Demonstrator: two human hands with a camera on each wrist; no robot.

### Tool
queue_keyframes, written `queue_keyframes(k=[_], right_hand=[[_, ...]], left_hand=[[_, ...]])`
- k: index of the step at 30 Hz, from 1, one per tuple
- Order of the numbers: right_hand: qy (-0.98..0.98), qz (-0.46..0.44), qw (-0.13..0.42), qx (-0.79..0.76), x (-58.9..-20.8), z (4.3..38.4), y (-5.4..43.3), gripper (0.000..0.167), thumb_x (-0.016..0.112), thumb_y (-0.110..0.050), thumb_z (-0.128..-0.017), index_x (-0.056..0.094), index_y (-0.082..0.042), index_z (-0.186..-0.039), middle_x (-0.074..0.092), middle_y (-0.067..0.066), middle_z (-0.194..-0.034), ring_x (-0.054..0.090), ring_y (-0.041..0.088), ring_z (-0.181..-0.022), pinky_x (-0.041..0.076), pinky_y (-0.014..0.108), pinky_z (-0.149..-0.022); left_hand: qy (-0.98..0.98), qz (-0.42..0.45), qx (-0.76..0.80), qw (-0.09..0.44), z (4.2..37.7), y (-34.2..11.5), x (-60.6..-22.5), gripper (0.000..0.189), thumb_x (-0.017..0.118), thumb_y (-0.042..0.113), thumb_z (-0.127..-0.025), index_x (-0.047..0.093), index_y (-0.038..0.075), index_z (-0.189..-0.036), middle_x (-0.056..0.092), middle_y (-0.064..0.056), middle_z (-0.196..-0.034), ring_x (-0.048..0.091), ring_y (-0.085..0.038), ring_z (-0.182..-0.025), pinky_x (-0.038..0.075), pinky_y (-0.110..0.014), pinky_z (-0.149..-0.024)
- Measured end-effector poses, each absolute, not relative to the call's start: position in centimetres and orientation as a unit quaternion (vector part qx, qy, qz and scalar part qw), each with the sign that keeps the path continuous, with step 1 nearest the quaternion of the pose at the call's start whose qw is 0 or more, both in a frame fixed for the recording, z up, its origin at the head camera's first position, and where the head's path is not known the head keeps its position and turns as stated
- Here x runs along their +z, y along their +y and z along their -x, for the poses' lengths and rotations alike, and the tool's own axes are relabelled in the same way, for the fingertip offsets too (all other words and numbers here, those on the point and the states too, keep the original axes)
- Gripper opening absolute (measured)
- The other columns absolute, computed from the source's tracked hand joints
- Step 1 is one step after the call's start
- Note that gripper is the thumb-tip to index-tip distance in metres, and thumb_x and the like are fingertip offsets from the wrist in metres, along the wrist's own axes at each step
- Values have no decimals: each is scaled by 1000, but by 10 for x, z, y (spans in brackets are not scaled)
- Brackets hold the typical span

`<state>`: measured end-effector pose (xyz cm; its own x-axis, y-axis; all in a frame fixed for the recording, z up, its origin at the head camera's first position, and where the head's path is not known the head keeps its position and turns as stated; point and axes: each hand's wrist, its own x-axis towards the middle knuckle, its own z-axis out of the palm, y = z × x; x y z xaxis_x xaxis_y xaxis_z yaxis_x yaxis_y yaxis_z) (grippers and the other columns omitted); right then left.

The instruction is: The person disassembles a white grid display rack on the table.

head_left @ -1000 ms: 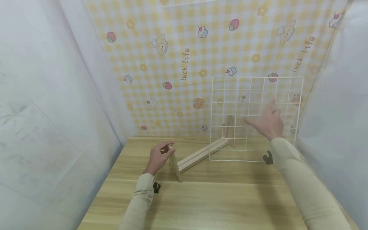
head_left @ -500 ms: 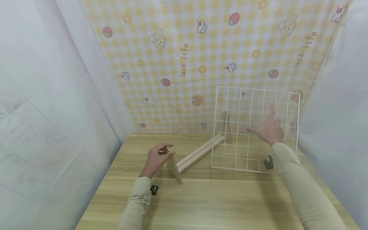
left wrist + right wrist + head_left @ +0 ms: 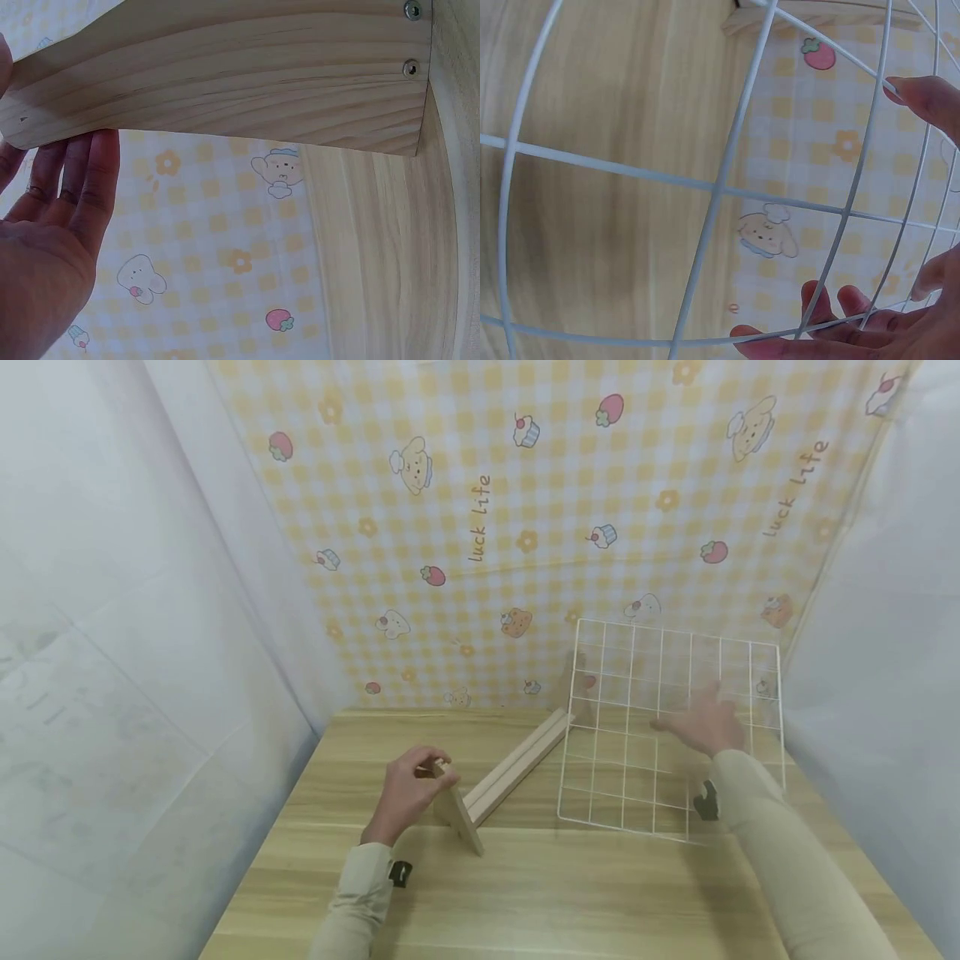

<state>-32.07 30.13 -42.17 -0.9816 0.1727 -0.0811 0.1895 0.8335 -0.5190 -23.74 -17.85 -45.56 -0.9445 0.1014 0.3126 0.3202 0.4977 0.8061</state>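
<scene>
A pale wooden stand [image 3: 517, 768] runs diagonally over the table, with a double rail between two upright end panels. My left hand [image 3: 408, 795] grips the top of the near end panel [image 3: 262, 86], thumb on one side and fingers on the other. Two screw heads [image 3: 411, 69] show near that panel's lower end. My right hand [image 3: 707, 720] holds a white wire grid panel [image 3: 717, 189], its thumb and fingertips spread onto separate wires. The grid leans in the air over the right of the table and overlaps the stand's far end panel [image 3: 573, 681] in the head view.
The wood-grain table [image 3: 540, 902] ends at a back wall covered in yellow checked cloth [image 3: 480, 527]. White sheets [image 3: 135, 652] close in the left and right sides. A black wrist mount sits at each sleeve cuff.
My right hand has lowered the wire grid and its top has tipped back. My left hand still grips the end panel, and the stand has shifted and turned slightly toward me.
</scene>
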Motion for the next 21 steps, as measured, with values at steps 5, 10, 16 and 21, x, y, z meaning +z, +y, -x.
queue_keyframes(k=[5, 10, 16, 21], right_hand=[[958, -89, 41, -268, -433, 315, 306, 160, 69, -85, -64, -26, 12, -148, 28, 56, -138, 49, 65, -114, 56, 60, -77], [958, -93, 78, -259, -441, 314, 309, 159, 66, -86, -67, -30, 13, -146, 30, 57, -135, 54, 62, -108, 57, 54, -73], [954, -92, 98, -269, -448, 311, 305, 159, 68, -84, -66, -29, 13, -146, 9, 57, -145, 30, 73, -127, 44, 74, -95], [951, -89, 130, -266, -460, 311, 304, 157, 68, -82, -69, -26, 16, -145, 15, 58, -143, 36, 71, -124, 50, 70, -92]], left_hand=[[-862, 148, -467, 134, 232, -177, -459, 29, 85, 26, -78, 71, 13, -100, 70, -1, -100, 65, -11, -88, 60, -23, -82], [-858, 179, -456, 153, 228, -175, -461, 28, 85, 26, -77, 71, 11, -97, 69, 0, -93, 63, -4, -80, 59, -21, -78], [-859, 181, -452, 158, 219, -171, -461, 25, 86, 24, -77, 71, 15, -94, 63, 4, -85, 60, -2, -76, 57, -22, -75], [-855, 190, -453, 167, 213, -167, -462, 22, 86, 23, -77, 73, 14, -92, 64, 2, -85, 59, -1, -74, 58, -25, -70]])
